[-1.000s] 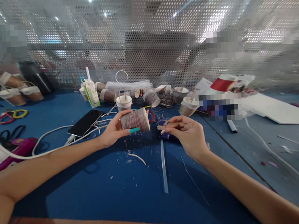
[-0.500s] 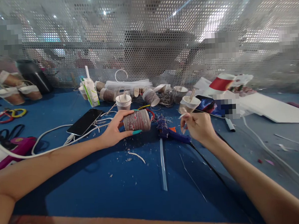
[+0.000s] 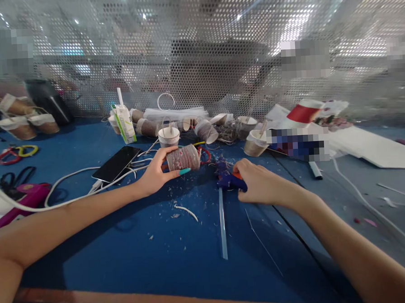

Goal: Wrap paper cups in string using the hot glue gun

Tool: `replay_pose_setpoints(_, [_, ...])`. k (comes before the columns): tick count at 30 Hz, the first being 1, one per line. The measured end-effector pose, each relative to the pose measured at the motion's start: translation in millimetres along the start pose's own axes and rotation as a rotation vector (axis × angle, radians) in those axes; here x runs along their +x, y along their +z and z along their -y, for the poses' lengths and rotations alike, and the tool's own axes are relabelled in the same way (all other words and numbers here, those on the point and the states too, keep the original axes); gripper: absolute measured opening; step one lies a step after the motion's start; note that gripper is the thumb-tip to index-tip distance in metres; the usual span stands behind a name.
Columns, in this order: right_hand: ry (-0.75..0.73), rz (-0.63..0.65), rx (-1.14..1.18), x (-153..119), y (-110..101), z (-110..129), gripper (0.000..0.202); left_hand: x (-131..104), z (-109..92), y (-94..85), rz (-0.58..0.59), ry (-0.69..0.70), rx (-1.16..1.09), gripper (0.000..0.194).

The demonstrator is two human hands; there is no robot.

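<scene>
My left hand [image 3: 155,174] holds a paper cup wrapped in brownish cord [image 3: 183,157], lying sideways just above the blue table [image 3: 126,246]. My right hand [image 3: 258,184] has closed around a purple glue gun [image 3: 228,179] that lies on the table, its nozzle toward the cup. A clear glue stick [image 3: 222,223] lies on the table just in front of the gun.
A black phone [image 3: 116,163] with a white cable [image 3: 65,186] lies left of the cup. Several cord-wrapped cups [image 3: 204,131], a small carton [image 3: 125,124] and white sheets [image 3: 368,147] crowd the back. Scissors [image 3: 10,182] and a pink tool [image 3: 22,201] sit far left. A perforated metal screen [image 3: 197,57] stands behind.
My right hand dropped from beside the cup, swung right, then came down onto the glue gun and gripped it. The cup in my left hand sank a little toward the table.
</scene>
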State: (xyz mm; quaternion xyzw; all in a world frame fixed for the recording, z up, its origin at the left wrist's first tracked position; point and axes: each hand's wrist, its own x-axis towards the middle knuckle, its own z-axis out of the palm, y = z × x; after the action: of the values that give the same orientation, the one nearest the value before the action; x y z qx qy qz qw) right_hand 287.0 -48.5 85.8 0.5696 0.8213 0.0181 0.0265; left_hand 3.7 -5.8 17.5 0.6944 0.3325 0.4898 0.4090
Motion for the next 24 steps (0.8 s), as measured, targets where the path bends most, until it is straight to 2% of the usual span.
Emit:
replay_pose_setpoints(3, [0.053, 0.012, -0.147, 2, -3, 13, 0.021, 0, -1, 0.0, -0.004, 0.01, 0.005, 0.064])
replay_pose_setpoints(6, [0.088, -0.08, -0.073, 6, -3, 10, 0.018, 0, 1, -0.4, -0.011, 0.04, 0.026, 0.063])
replay_pose_setpoints(8, [0.094, -0.23, 0.088, 6, -1, 2, 0.013, 1, 3, -1.0, -0.011, 0.067, 0.052, 0.062])
replay_pose_setpoints(11, [0.026, -0.465, 0.457, 3, 2, -4, 0.008, 1, 7, -2.2, -0.013, 0.102, 0.085, 0.062])
replay_pose_setpoints(13, [-0.027, -0.527, 0.713, -1, 4, -1, 0.015, 2, 9, -2.9, -0.01, 0.121, 0.098, 0.06])
replay_pose_setpoints(17, [-0.054, -0.487, 0.997, -6, 4, 16, 0.022, 3, 9, -3.7, 0.002, 0.132, 0.12, 0.061])
replay_pose_setpoints(24, [0.018, -0.362, 1.064, -4, 8, 28, 0.021, 3, 7, -4.3, 0.008, 0.135, 0.155, 0.06])
